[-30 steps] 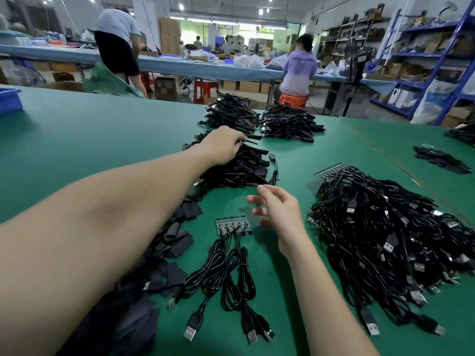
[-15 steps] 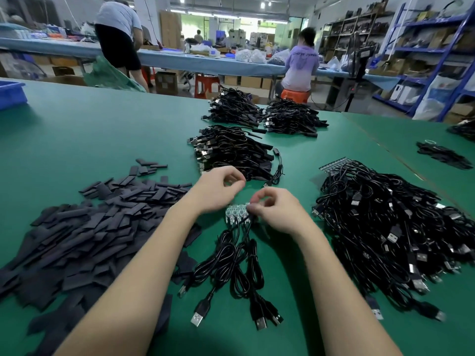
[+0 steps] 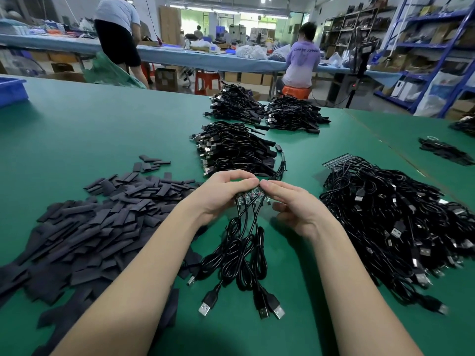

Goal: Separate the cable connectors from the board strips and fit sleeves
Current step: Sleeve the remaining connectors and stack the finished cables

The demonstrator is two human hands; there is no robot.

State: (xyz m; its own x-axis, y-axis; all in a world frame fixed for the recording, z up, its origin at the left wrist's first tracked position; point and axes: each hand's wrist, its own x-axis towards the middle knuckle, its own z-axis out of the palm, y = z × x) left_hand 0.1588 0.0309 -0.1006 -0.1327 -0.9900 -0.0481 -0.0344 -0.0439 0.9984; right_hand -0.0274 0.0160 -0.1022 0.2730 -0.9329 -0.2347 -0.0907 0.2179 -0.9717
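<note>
A small green board strip (image 3: 251, 196) with several black USB cables (image 3: 241, 255) soldered to it is lifted a little above the green table (image 3: 102, 129). My left hand (image 3: 221, 191) pinches its left end and my right hand (image 3: 290, 204) pinches its right end, thumbs nearly touching on top. The cables hang down and their USB plugs (image 3: 267, 308) lie on the table. A large heap of flat black sleeves (image 3: 102, 217) spreads to the left of my left arm.
A big pile of unsorted cables with a board strip (image 3: 401, 214) lies to the right. Finished cable bundles (image 3: 236, 150) sit just beyond my hands, two more (image 3: 267, 111) farther back. A blue bin (image 3: 11, 89) stands at far left. People work at a far bench.
My left hand came back from the cable pile beyond. Both hands closed on the board strip and raised it off the table, so the cables now hang from it.
</note>
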